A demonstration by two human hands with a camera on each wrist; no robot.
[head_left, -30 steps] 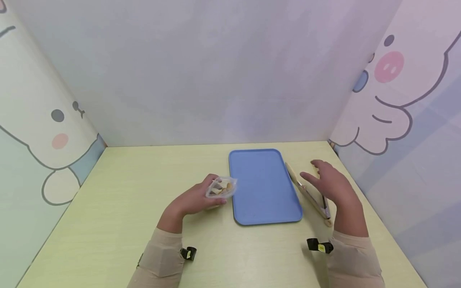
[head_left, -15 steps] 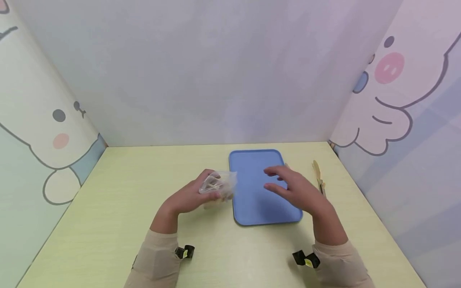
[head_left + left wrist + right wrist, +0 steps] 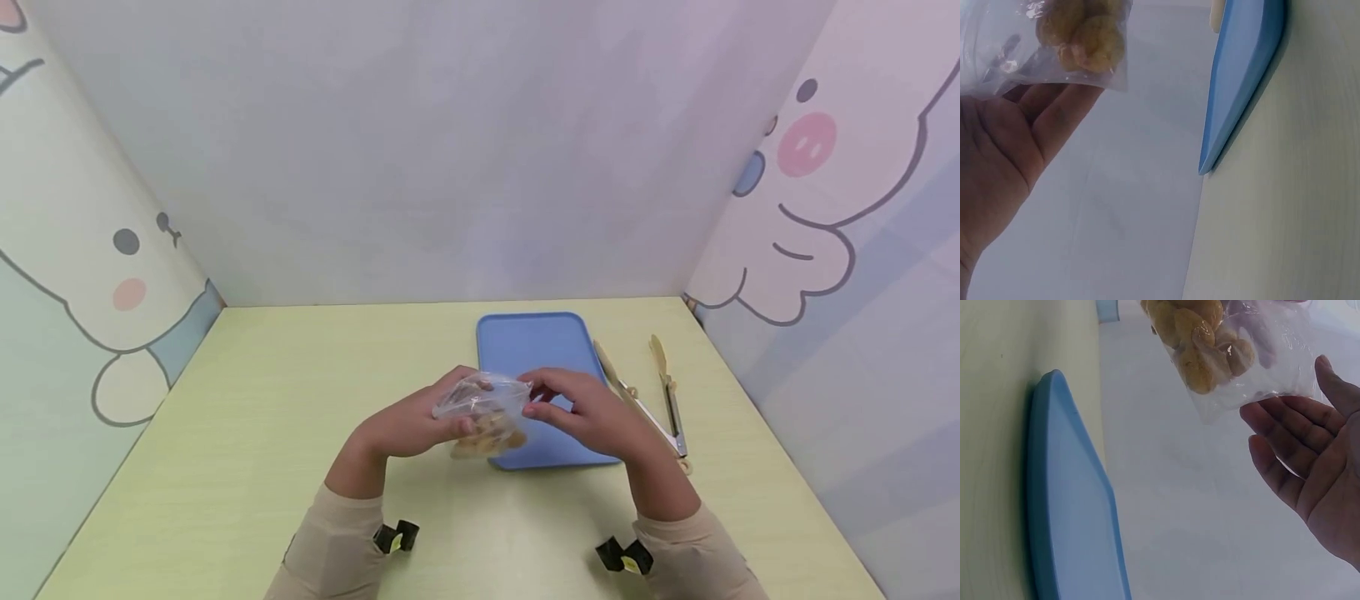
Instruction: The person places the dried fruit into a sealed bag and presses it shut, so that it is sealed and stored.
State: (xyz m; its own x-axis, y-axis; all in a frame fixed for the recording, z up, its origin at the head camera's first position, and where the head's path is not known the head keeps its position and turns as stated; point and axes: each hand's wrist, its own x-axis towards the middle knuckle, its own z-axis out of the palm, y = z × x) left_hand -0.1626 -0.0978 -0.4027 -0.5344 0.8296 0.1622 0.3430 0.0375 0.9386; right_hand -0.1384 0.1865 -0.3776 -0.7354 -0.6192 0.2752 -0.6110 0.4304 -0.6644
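Observation:
A clear plastic bag (image 3: 483,404) with several rounded golden-brown pieces (image 3: 1094,40) in its lower part is held above the table, over the blue tray's left edge. My left hand (image 3: 420,417) grips it, thumb on the near side and fingers behind. At the bag's upper right corner is my right hand (image 3: 592,408), its index fingertip touching or almost touching the plastic and its thumb a little lower. In the right wrist view, the fingers (image 3: 1294,434) are loosely bent at the bag's edge, with thumb and fingers apart. What the pieces are is unclear.
The blue tray (image 3: 528,333) lies flat on the pale yellow table (image 3: 300,358), partly hidden by my right hand. Beside it on the right lie spread tongs (image 3: 671,408) with metal arms and tan tips. Printed walls stand behind and on both sides.
My right hand has moved left from over the tongs, across the tray, to the bag. My left hand has tilted the bag, so the pieces now show at its lower side.

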